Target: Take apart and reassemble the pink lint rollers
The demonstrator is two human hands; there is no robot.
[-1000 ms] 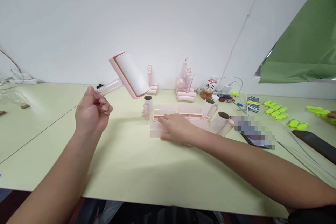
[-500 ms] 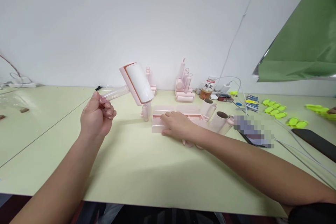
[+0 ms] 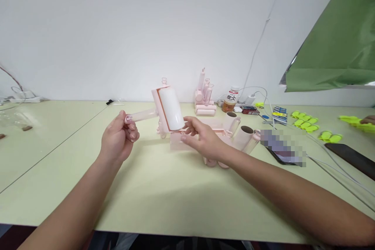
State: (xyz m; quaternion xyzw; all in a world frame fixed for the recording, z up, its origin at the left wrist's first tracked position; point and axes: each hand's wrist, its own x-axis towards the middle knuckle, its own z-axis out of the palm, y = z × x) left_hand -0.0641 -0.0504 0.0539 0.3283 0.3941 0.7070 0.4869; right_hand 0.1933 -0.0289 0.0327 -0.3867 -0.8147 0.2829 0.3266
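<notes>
My left hand (image 3: 119,141) grips the clear handle of a pink lint roller (image 3: 168,108) and holds it above the pale green table (image 3: 152,187). The roller's white paper roll points up and to the right. My right hand (image 3: 202,137) is raised off the table, fingers apart, with its fingertips at the lower end of the roll. Just behind that hand lies a translucent pink cover (image 3: 178,140) and a pink roller frame (image 3: 218,128).
Two cardboard-core rolls (image 3: 245,136) lie right of my hand. Pink roller parts (image 3: 205,99) and a drink bottle (image 3: 230,99) stand by the wall. Phones (image 3: 350,158), cables and yellow-green clips (image 3: 307,121) fill the right side. Another person's hand (image 3: 369,119) shows at the far right edge.
My left hand has brought the lint roller down and rightward, toward the middle. My right hand has lifted off the pink cover and reached the roll's lower end.
</notes>
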